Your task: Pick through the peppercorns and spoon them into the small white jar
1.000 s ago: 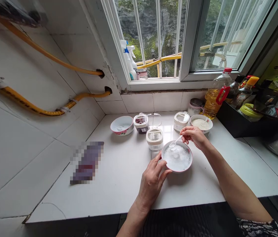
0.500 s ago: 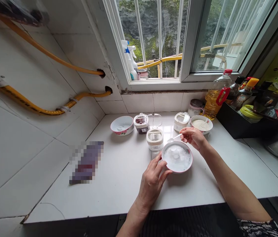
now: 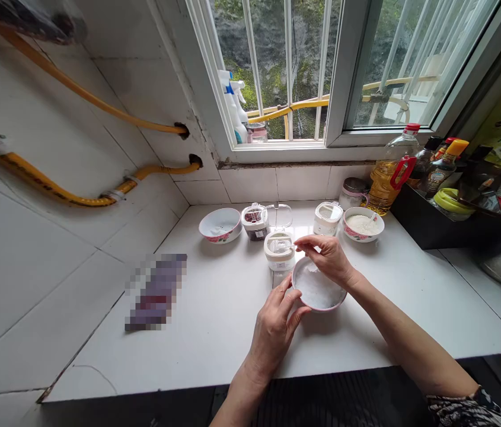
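My left hand (image 3: pixel 279 317) grips the near left rim of a bowl (image 3: pixel 321 289) that holds a white, grainy substance. Pinched in my right hand (image 3: pixel 325 255) is a small white spoon (image 3: pixel 286 246), held across the top of a clear jar (image 3: pixel 279 255) with a white rim. The spoon's bowl end is hard to make out there. My right wrist passes over the far right side of the bowl and hides part of its rim. Behind that jar stands a lidded jar of dark red pieces (image 3: pixel 254 224).
A flowered bowl (image 3: pixel 220 226) stands at the back left. Back right are another white-lidded jar (image 3: pixel 327 219), a bowl of pale grains (image 3: pixel 363 225), a dark-lidded jar (image 3: pixel 353 194) and an oil bottle (image 3: pixel 390 172). A black box (image 3: pixel 428 228) of bottles borders the right.
My right hand has moved left with the spoon, from beside the bowl's far edge to over the clear jar. My left hand stays on the bowl.
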A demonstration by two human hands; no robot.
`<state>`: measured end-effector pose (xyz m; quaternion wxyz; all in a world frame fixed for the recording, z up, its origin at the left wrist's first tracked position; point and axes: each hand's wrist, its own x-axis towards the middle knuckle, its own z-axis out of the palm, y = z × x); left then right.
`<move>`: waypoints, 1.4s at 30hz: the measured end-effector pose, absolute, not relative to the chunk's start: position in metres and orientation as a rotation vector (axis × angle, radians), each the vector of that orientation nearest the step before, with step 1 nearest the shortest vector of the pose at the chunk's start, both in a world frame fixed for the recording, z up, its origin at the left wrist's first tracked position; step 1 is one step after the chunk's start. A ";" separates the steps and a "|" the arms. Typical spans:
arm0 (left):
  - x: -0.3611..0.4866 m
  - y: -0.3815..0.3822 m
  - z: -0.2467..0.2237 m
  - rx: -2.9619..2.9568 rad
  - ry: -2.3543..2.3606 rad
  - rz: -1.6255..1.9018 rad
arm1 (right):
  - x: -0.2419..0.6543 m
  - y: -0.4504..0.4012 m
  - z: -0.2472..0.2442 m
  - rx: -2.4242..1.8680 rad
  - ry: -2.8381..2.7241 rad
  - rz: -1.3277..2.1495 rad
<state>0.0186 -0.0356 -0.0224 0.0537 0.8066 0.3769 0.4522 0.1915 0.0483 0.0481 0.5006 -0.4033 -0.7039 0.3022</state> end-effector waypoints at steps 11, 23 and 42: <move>0.019 -0.035 -0.020 2.466 1.144 1.390 | 0.244 0.051 0.077 -1.023 -1.509 0.965; 0.018 -0.036 -0.020 2.470 1.144 1.373 | 0.264 0.042 0.082 -1.268 -1.804 0.808; 0.019 -0.035 -0.021 2.477 1.147 1.401 | 0.264 0.052 0.074 -1.233 -1.630 1.033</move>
